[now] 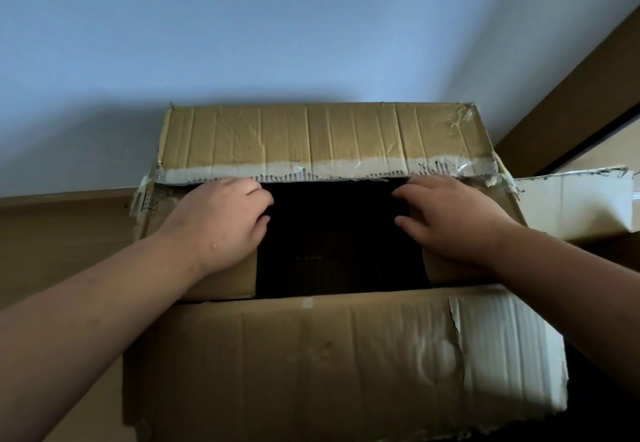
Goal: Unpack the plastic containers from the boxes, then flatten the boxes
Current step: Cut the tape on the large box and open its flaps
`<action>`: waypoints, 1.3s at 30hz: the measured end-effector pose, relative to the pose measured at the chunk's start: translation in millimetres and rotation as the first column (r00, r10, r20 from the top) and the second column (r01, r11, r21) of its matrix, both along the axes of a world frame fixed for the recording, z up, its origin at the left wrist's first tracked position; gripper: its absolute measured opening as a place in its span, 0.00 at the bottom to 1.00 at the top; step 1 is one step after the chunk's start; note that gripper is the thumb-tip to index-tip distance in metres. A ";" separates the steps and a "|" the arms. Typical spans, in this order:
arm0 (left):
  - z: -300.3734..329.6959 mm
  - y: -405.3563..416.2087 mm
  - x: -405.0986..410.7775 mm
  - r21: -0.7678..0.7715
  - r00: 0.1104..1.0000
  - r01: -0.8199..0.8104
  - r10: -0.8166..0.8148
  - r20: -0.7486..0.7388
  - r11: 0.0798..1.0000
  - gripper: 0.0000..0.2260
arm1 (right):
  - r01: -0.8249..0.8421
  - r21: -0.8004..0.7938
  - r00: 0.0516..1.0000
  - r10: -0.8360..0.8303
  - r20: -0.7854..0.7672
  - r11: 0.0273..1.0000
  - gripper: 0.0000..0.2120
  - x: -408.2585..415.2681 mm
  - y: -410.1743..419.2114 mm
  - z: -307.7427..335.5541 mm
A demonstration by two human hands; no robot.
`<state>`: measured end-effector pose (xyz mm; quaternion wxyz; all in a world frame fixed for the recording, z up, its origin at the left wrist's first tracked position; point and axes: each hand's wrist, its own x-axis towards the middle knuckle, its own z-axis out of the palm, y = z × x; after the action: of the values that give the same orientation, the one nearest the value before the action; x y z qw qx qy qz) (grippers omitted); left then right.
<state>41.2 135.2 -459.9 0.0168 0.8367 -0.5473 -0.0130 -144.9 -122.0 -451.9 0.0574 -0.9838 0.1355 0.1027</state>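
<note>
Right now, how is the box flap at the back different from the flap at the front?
The back flap stands up against the wall, while the front flap hangs down toward the person. The back flap has torn tape along its lower edge; the front flap has a pale patch at its right end where the brown layer is ripped off. Both are creased brown cardboard on the same open box.

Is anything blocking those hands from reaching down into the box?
Partly. The two inner side flaps, left and right, lie folded across the cardboard box, under the left hand and right hand. Only the dark gap between them is open; its contents are too dark to see.
</note>
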 end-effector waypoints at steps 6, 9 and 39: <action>32.8 1.7 14.6 -0.329 0.989 -0.004 0.053 0.138 0.944 0.13 | 0.090 -0.089 0.925 -0.050 0.376 0.992 0.24 -6.9 -6.2 15.1; 48.9 -7.1 39.5 -0.430 0.968 -0.061 0.158 0.193 0.901 0.15 | 0.186 -0.093 0.832 -0.107 0.544 0.978 0.24 8.2 -19.2 31.3; -38.3 -47.1 65.7 0.154 0.957 -0.239 0.206 0.207 0.959 0.49 | 0.262 -0.297 0.960 -0.281 -0.023 0.918 0.58 52.0 -48.1 -55.3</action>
<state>106.9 88.1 -498.2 -0.1085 0.8887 -0.4450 0.0195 -92.9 -170.1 -507.2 -0.0785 -0.9493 0.2859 0.1046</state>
